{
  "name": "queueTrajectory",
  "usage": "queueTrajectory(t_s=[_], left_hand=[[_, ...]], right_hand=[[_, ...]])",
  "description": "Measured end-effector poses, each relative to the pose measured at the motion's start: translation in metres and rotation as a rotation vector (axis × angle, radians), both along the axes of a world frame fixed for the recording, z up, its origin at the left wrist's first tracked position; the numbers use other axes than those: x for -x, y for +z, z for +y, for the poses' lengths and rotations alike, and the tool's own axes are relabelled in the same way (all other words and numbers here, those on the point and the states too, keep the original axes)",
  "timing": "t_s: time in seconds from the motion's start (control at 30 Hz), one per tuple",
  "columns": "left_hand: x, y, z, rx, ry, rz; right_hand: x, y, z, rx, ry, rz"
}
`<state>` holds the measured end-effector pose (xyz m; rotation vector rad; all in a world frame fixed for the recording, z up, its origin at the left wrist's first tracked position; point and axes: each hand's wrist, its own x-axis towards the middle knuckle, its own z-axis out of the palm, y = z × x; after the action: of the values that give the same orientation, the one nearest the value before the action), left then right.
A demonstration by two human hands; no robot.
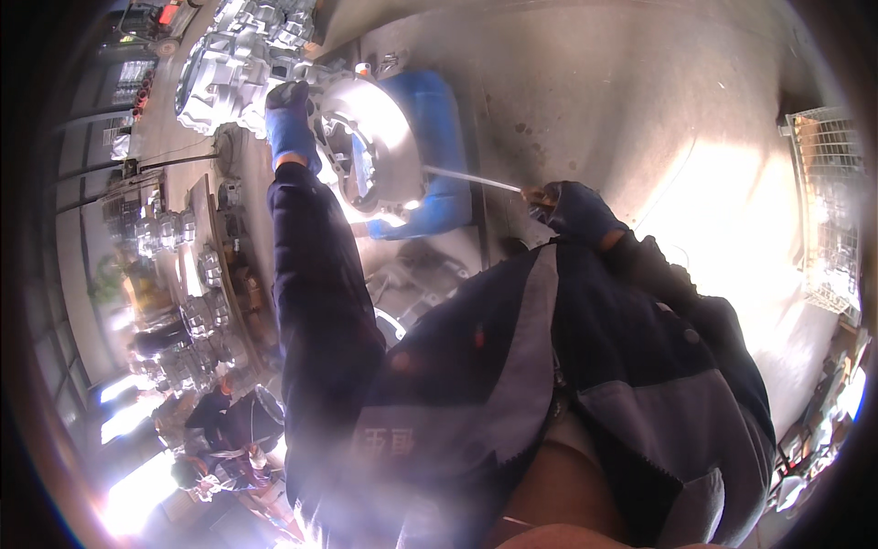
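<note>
The silver, ring-shaped metal housing [395, 137] overlaps the left edge of the blue plastic container [446, 119]. The blue-gloved left hand [291, 123] is curled at the housing's left rim; its hold cannot be confirmed. The dark-gloved right hand [578, 212] is closed around the slim, straight metal rod [476, 177].

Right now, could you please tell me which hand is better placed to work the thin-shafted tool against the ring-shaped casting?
Probably the right hand: it already holds the tool, which points toward the casting. The left hand is by the casting's left side, away from the tool.
</note>
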<state>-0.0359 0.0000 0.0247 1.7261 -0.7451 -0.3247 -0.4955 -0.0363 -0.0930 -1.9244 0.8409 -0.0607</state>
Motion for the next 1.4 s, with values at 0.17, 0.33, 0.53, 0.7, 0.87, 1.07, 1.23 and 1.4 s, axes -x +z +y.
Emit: queueTrajectory(t_s=[0.17,0.33,0.53,0.7,0.87,1.07,1.23,1.4], left_hand=[[0.002,0.002,0.000,-0.051,0.020,-0.008],[0.001,0.001,-0.001,-0.073,0.046,-0.048],[-0.008,-0.006,0.001,-0.053,0.063,-0.076],[-0.016,-0.007,0.000,-0.137,0.068,-0.136],[-0.011,-0.008,0.001,-0.048,0.056,-0.054],[-0.004,-0.002,0.003,-0.043,0.082,-0.023],[0.000,0.003,0.009,-0.088,0.057,-0.008],[0.004,0.001,0.010,-0.034,0.066,-0.030]], right_hand=[[0.005,0.034,-0.003,-0.020,0.126,-0.028],[0.015,0.025,-0.007,0.010,0.226,-0.209],[0.011,0.009,-0.010,-0.068,0.279,-0.188],[0.012,0.034,-0.013,-0.178,0.182,-0.168],[-0.001,0.061,-0.020,-0.377,0.060,-0.184],[-0.028,0.072,-0.023,-0.206,0.132,-0.138],[-0.035,0.083,-0.030,-0.153,0.034,-0.137],[-0.039,0.089,-0.033,-0.045,0.225,-0.228]])
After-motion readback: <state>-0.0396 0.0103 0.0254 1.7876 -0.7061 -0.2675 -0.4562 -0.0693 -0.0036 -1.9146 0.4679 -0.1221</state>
